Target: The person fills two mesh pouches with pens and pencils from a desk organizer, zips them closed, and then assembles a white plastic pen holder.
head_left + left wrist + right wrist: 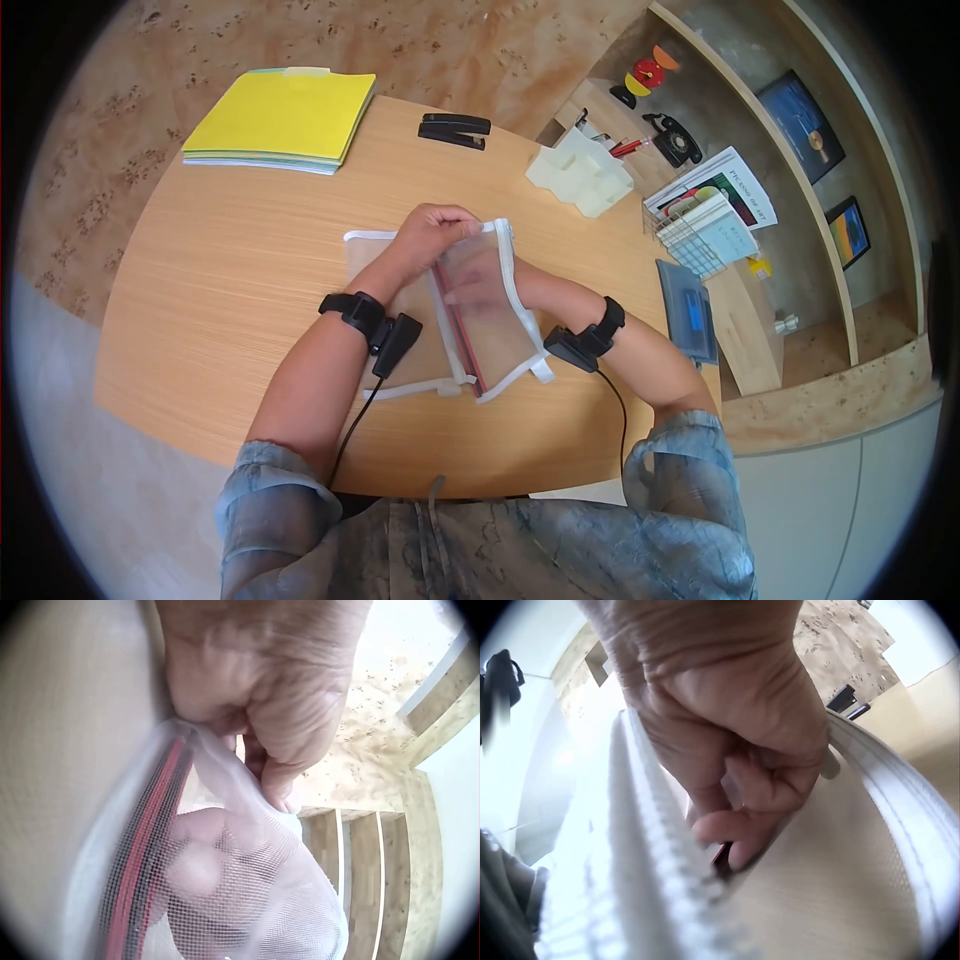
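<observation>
Left hand (428, 240): grip pinches the rim of the mesh pouch (412, 350), toward the front edge of the desk (220, 280). Right hand (731, 735): inside pouch, fingers bent; grip contents indeterminable.

The wooden table (220, 280) carries folders (280, 115), stapler (452, 130), pen holder (582, 176), wire rack (698, 238) and grey device (686, 312).

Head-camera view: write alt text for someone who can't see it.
A left hand pinches a translucent mesh pouch by its white edge over a wooden desk; the right hand shows through the mesh. Yellow folder and black stapler lie beyond.
</observation>
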`<action>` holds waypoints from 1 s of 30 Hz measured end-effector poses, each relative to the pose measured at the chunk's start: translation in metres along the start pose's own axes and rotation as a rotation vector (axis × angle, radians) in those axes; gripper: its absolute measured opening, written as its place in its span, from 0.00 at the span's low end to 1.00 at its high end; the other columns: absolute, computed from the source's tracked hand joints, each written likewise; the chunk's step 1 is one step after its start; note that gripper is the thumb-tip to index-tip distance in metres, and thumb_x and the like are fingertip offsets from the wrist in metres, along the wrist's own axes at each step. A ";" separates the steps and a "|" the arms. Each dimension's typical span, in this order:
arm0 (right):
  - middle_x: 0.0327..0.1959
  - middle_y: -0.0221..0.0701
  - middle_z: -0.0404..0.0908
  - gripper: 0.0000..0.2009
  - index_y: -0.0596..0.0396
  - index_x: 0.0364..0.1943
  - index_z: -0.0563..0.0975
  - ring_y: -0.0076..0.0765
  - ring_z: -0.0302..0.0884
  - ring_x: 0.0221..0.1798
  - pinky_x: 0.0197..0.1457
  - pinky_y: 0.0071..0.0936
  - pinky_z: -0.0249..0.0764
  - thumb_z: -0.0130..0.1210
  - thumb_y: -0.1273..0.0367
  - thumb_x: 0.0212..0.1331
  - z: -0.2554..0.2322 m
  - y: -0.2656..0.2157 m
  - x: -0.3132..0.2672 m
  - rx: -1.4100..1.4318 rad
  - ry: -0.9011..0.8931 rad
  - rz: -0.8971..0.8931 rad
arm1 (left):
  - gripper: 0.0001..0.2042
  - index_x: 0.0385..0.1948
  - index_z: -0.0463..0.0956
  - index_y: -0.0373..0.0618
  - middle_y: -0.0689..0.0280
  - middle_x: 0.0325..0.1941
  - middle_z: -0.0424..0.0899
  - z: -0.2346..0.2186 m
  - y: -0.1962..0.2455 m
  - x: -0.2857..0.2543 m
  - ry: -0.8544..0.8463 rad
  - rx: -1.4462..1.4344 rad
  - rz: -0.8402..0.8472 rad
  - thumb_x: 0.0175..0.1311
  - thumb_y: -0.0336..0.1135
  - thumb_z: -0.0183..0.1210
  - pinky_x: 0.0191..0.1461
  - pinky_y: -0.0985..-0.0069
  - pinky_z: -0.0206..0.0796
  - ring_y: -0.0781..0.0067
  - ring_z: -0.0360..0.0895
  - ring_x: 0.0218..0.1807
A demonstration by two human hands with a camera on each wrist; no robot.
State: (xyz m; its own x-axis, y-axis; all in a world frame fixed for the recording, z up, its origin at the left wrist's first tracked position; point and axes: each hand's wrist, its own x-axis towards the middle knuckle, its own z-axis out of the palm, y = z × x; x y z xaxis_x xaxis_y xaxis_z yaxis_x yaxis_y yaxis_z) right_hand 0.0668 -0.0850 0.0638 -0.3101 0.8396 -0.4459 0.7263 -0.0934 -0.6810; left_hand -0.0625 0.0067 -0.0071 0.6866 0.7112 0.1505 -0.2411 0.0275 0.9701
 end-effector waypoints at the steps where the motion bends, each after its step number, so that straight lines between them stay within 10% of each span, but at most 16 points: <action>1: 0.23 0.28 0.78 0.14 0.58 0.31 0.80 0.21 0.75 0.24 0.28 0.20 0.70 0.57 0.60 0.57 0.000 0.002 0.000 0.002 0.001 -0.001 | 0.06 0.32 0.80 0.38 0.72 0.29 0.80 0.000 0.000 0.000 -0.001 0.017 0.012 0.61 0.31 0.59 0.39 0.84 0.66 0.85 0.72 0.33; 20: 0.32 0.28 0.78 0.12 0.60 0.42 0.74 0.22 0.76 0.30 0.30 0.20 0.74 0.54 0.69 0.56 -0.001 -0.007 -0.017 0.251 0.111 0.059 | 0.06 0.31 0.80 0.38 0.73 0.28 0.80 -0.002 -0.002 0.000 0.030 0.012 0.046 0.61 0.31 0.58 0.37 0.84 0.66 0.85 0.71 0.31; 26: 0.30 0.31 0.79 0.06 0.56 0.35 0.72 0.21 0.75 0.26 0.30 0.19 0.74 0.50 0.68 0.61 -0.031 0.019 -0.064 0.297 0.408 -0.007 | 0.07 0.32 0.80 0.38 0.72 0.28 0.79 -0.005 -0.001 0.002 0.118 -0.047 0.043 0.63 0.32 0.57 0.34 0.84 0.65 0.85 0.71 0.30; 30: 0.27 0.39 0.81 0.07 0.60 0.36 0.69 0.27 0.78 0.21 0.26 0.20 0.75 0.45 0.69 0.63 -0.090 0.034 -0.106 0.328 1.023 -0.229 | 0.07 0.33 0.80 0.38 0.72 0.28 0.79 -0.005 0.003 0.000 0.117 -0.042 0.001 0.62 0.32 0.57 0.34 0.84 0.65 0.85 0.71 0.30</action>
State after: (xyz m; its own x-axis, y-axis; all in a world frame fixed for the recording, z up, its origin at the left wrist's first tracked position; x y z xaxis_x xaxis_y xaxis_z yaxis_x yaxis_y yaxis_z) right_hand 0.1794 -0.1286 0.1405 0.3491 0.8878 0.2999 0.4709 0.1104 -0.8753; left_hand -0.0666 0.0105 -0.0053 0.6022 0.7883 0.1262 -0.2719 0.0538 0.9608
